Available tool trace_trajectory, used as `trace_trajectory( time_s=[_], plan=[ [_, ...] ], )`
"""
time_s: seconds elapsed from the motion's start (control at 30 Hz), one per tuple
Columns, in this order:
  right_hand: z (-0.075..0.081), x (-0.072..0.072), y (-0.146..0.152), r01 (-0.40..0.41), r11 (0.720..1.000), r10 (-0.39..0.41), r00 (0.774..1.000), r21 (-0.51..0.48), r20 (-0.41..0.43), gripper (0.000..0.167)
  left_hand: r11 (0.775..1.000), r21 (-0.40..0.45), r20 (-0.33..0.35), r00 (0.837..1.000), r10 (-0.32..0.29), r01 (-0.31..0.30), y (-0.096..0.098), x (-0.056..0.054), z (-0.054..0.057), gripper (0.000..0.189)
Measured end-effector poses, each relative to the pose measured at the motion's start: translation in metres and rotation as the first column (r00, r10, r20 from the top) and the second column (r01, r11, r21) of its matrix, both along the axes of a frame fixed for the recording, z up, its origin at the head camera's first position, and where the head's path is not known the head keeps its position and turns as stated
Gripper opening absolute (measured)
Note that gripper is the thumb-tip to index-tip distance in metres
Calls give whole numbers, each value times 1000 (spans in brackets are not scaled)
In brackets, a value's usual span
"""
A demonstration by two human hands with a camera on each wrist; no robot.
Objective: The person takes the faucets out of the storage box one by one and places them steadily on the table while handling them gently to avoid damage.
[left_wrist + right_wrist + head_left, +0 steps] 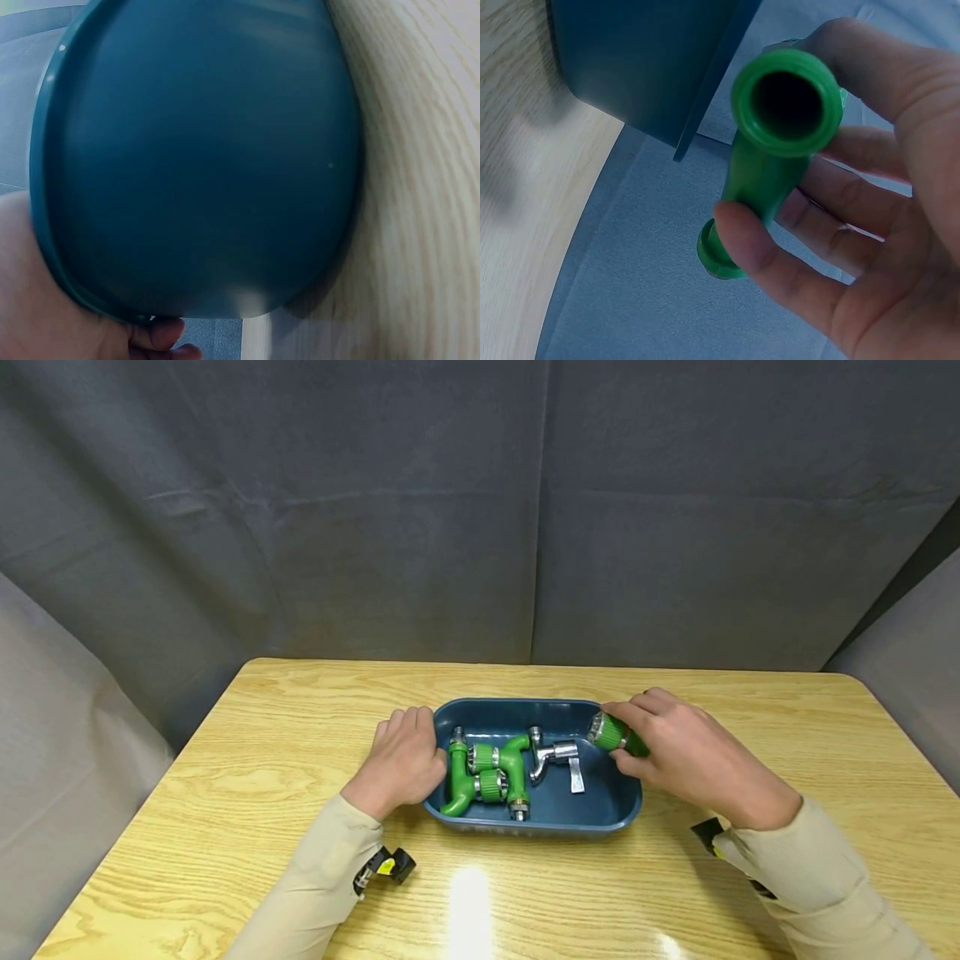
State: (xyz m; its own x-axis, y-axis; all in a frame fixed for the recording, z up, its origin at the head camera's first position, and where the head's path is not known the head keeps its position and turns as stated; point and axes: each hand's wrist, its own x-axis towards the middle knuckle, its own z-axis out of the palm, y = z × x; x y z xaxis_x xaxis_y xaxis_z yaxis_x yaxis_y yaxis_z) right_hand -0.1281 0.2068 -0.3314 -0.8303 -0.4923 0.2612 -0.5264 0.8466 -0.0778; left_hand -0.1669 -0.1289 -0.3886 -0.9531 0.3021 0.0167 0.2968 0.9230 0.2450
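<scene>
A dark blue oval basin (525, 830) stands on the table. My left hand (405, 760) grips its left rim; in the left wrist view fingertips (166, 334) curl at the basin wall (202, 165). Over the basin's right end, my right hand (678, 752) holds a green tap (609, 732) by its body. The right wrist view shows that tap's open round mouth (787, 103), with thumb and fingers around the body. Inside the basin, at the left, lie two interlocked green taps, one (459, 787) left of the other (515, 762). A chrome lever tap (555, 752) lies beside them.
The wooden table (300, 735) has its far edge against a grey cloth backdrop (405, 543). Grey cloth also hangs at both sides. Small black camera mounts (384, 867) are strapped to both wrists.
</scene>
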Motion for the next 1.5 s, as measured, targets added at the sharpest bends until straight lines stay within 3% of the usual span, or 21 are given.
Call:
trace_trajectory(
  time_s=[1.5],
  plan=[
    [-4,-8,12,34,999,-33,999,-22,25,50,1000,-4,18,1000,9,-9,0,0,0,18]
  ],
)
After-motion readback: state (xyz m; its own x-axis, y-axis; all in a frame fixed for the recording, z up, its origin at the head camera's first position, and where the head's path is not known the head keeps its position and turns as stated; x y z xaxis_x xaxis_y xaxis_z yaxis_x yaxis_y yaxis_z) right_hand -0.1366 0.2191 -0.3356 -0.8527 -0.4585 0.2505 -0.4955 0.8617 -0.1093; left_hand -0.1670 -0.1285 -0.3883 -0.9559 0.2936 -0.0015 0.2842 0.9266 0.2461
